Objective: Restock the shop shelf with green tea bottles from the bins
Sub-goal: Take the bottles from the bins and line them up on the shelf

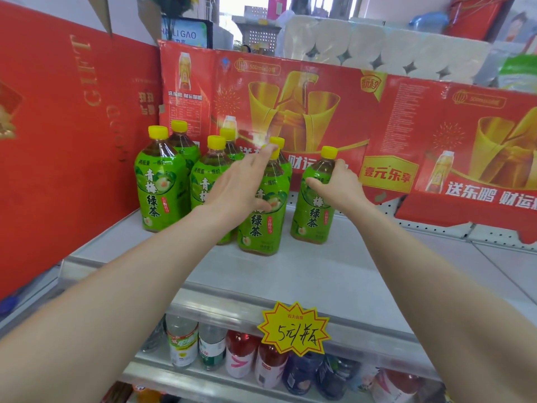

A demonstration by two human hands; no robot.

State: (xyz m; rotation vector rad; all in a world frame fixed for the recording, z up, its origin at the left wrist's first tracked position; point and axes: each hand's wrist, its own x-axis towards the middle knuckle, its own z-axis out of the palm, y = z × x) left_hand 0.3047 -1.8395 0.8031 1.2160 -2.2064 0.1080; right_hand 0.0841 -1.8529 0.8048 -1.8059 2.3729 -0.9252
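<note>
- Green tea bottles (157,187): seven yellow caps countable, all upright on the shelf (319,274).
- Right grip (337,184): fingers curled round the shoulder of the rightmost bottle (312,219), just below its cap. The bottle's base sits on the shelf.
- Left grip (241,181): fingers straight, laid against the front-centre bottle (261,228), fingertips at its cap and thumb on the label. It touches the bottle but does not clasp it.
- The other five bottles stand left of and behind the left grip, packed close. A narrow gap separates the two handled bottles.
- Red cartons (305,112) stand just behind both grips.
- Bare shelf lies in front of both grips and to the right of the right grip.
- Progress (judgement): partway. The rightmost bottle looks set down and only needs releasing, and the left grip seems to be steadying its row.
- Remaining: the space right of the right grip could take more bottles. The bins are out of view, so remaining stock cannot be told.
</note>
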